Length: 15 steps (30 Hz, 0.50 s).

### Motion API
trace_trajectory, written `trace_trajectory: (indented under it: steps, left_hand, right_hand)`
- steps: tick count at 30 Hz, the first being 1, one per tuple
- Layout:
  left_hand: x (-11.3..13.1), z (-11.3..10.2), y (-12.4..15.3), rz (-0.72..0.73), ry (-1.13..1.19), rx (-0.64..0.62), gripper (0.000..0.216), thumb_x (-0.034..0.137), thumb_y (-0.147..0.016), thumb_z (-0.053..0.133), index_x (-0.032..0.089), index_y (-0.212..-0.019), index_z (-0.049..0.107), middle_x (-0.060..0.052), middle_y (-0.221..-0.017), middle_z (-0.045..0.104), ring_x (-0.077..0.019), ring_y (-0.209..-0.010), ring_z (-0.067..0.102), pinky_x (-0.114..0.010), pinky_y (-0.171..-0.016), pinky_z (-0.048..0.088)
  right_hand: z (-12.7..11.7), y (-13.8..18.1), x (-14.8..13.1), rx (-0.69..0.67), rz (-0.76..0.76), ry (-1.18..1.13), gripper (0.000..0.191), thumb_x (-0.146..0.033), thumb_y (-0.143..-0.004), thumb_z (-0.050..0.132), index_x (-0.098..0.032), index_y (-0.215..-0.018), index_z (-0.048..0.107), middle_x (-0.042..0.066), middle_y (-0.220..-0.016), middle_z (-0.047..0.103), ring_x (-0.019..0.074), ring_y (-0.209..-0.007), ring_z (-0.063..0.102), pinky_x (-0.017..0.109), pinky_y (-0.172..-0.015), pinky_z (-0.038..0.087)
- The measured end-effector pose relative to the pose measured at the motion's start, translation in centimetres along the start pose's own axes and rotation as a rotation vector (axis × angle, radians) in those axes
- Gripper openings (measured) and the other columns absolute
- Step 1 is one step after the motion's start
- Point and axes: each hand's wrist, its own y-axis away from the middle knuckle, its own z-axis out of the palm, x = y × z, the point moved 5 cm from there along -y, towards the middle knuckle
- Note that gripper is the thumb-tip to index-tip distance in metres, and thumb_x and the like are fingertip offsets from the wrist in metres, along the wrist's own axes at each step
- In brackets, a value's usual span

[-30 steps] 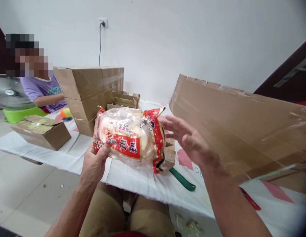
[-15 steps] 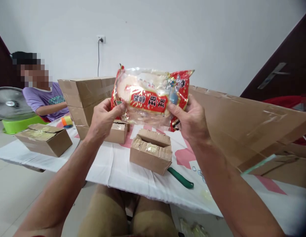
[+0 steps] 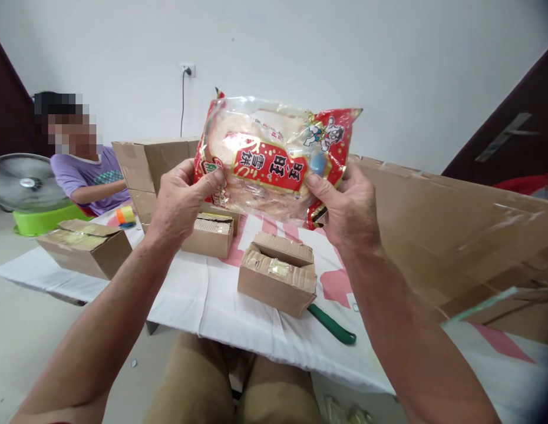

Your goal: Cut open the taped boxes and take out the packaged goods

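Head view: the snack bag (image 3: 269, 159) is up in the air, held level above the middle of the bench (image 3: 190, 300). The left hand (image 3: 179, 200) pinches its left end and the right hand (image 3: 345, 209) its right end, thumbs in front and fingers behind. The bag looks sealed and full, clear of every carton. Below it, by the near edge, sits a small box (image 3: 278, 280), its flaps folded over, nothing in it that shows. A green-handled tool (image 3: 333, 325) lies touching the box's right corner. A large cardboard carton (image 3: 455, 224) fills the right end, stacked cartons (image 3: 154, 159) stand at the far edge, and another person's sleeve (image 3: 86, 174) shows at the far left.
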Motion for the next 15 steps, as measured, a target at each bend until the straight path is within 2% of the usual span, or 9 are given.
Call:
trace_trajectory:
  steps: [4,7,11,15]
  left_hand:
    - [-0.9,-1.3,0.0,-0.101,-0.061,0.075,0.047,0.045,-0.065,0.09,0.014,-0.096,0.072,-0.005,-0.087,0.076,-0.0199,-0.078,0.071,-0.033,-0.072,0.06]
    - [-1.9,-2.3,-0.3,-0.219,-0.088,0.132,0.048,0.037,-0.06,0.089,0.014,-0.098,0.07,-0.005,-0.085,0.075,-0.019,-0.072,0.07,-0.032,-0.068,0.059]
    - [-3.6,-3.2,-0.7,-0.336,-0.124,0.148,0.045,0.032,-0.056,0.088,0.015,-0.093,0.069,-0.006,-0.079,0.072,-0.0208,-0.067,0.069,-0.035,-0.064,0.059]
    - [-5.2,-3.1,-3.0,-0.334,-0.176,0.136,0.033,0.028,-0.059,0.086,0.015,-0.083,0.067,-0.006,-0.073,0.068,-0.0238,-0.064,0.069,-0.042,-0.065,0.06]
  right_hand:
    - [0.8,-0.4,0.9,-0.03,0.214,-0.063,0.045,-0.046,-0.075,0.088,-0.028,-0.11,0.065,0.005,-0.115,0.078,0.0271,-0.108,0.075,0.04,-0.085,0.067]
    - [1.2,-0.6,2.2,-0.067,0.388,-0.114,0.046,-0.042,-0.071,0.091,-0.023,-0.105,0.067,0.006,-0.106,0.078,0.024,-0.095,0.076,0.036,-0.08,0.067]
    - [1.5,-1.0,4.3,-0.125,0.534,-0.141,0.036,-0.037,-0.071,0.091,-0.02,-0.093,0.069,0.004,-0.089,0.077,0.0182,-0.074,0.073,0.032,-0.068,0.066]
    - [1.7,-2.8,6.8,-0.12,0.627,-0.081,0.025,-0.032,-0.075,0.088,-0.019,-0.075,0.068,0.001,-0.065,0.068,0.0135,-0.053,0.063,0.026,-0.048,0.057]
